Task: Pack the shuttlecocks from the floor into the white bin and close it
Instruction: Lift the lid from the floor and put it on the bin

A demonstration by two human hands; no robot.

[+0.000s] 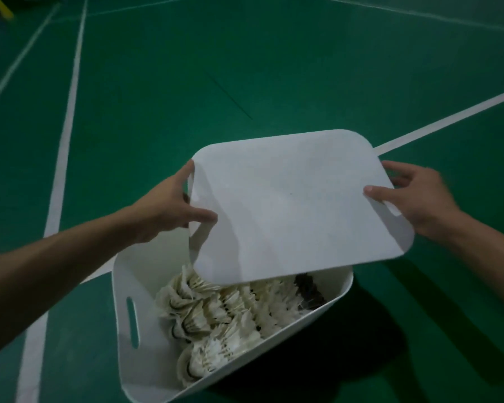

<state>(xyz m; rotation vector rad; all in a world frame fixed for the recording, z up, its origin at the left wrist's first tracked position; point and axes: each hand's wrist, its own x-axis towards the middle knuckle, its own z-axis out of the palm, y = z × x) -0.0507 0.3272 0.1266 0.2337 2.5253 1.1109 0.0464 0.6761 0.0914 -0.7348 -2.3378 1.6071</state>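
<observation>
Now you are holding the flat white plastic lid with rounded corners [297,205] above the far part of the white plastic bin [146,370], tilted, with its near edge lower and hanging over the open bin. Your left hand [169,207] is gripping the lid's left edge, its grip clamped on the lid: the thumb is lying across the edge near the corner while the fingers are reaching under and around it. Your right hand [416,196] is clamped on the lid's right edge, thumb pressing on the top surface and fingers curling behind the rim. Both bare forearms are reaching in from the lower corners of the view.

The bin is sitting on the green court floor [274,68], straddling a white painted court line [448,117], and it is not yet closed; the near half of its opening is showing. Inside it, the white feathered shuttlecocks [216,318] are lying packed in rows on their sides, filling the visible part of the bin, with a darker cluster [309,289] at the far right, partly under the lid. A slot handle [132,322] is cut into the bin's left wall.

Far off at the top left, a yellow object [2,7] is lying on the floor, too blurred to identify.
</observation>
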